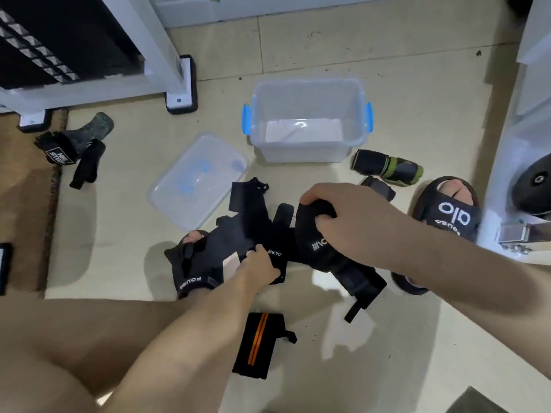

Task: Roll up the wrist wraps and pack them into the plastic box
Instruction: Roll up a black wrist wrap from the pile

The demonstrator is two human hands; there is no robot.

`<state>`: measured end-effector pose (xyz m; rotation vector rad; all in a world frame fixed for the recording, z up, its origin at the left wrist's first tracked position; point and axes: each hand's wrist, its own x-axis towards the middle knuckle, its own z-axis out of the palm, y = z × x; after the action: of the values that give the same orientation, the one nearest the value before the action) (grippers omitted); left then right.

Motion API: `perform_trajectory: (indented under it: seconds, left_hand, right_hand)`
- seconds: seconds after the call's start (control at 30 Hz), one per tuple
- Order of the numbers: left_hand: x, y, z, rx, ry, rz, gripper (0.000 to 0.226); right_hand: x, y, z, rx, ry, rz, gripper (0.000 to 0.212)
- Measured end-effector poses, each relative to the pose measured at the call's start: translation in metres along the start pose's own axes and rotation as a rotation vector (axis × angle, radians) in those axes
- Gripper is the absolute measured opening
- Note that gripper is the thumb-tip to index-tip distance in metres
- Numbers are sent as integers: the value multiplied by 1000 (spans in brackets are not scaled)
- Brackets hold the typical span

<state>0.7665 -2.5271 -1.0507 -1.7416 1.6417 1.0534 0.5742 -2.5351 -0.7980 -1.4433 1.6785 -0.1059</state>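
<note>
gripping black wrist wrap [322, 248] mid-frame: right hand [343, 216] curled over roll, left hand [259, 263] pinching loose end; soft, limp, light; plastic box [307, 147] above holds none.

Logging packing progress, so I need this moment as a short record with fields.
box: clear plastic box, open, no wraps inside
lid: lid off, on floor left of box
left hand: left hand pinches black wrap
right hand: right hand grips another black wrap
loose wraps: orange-striped wrap near the person; green wrap right of box
</note>
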Motion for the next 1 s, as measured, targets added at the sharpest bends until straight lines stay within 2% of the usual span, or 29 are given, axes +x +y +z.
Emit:
perform_trajectory:
  seconds: [0.1,0.2,0.27,0.37,0.43,0.53,0.63,0.8,0.87,1.0]
  left_hand:
    - [10,3,11,-133,41,-54,82]
    - [17,1,14,-241,33,-136,80]
    - [19,3,14,-412,-23,-153,60]
    - [9,3,1,-651,-48,-42,24]
    - [-9,9,-25,-729,-13,31,5]
    - [-50,29,-85,-771,87,115,8]
    - [-100,47,-145,-795,76,256,7]
    - [-185,72,-215,-840,167,453,26]
    - [-216,79,-232,-871,194,530,30]
    - [-262,83,-247,-928,218,629,23]
  right_hand:
    - [3,4,0,12,13,-7,47]
    - [1,8,-5,7,24,10,46]
    - [0,7,-11,-35,30,13,47]
    - [1,3,-19,-100,61,26,49]
    - [1,0,-25,-105,69,40,51]
    - [-5,-8,-40,-96,51,4,49]
    - [-18,-19,-58,-43,94,-40,45]
    - [-38,-39,-70,-65,205,-175,28]
    - [-44,-47,-74,-110,235,-172,23]
    - [-54,-56,-90,-56,303,-136,40]
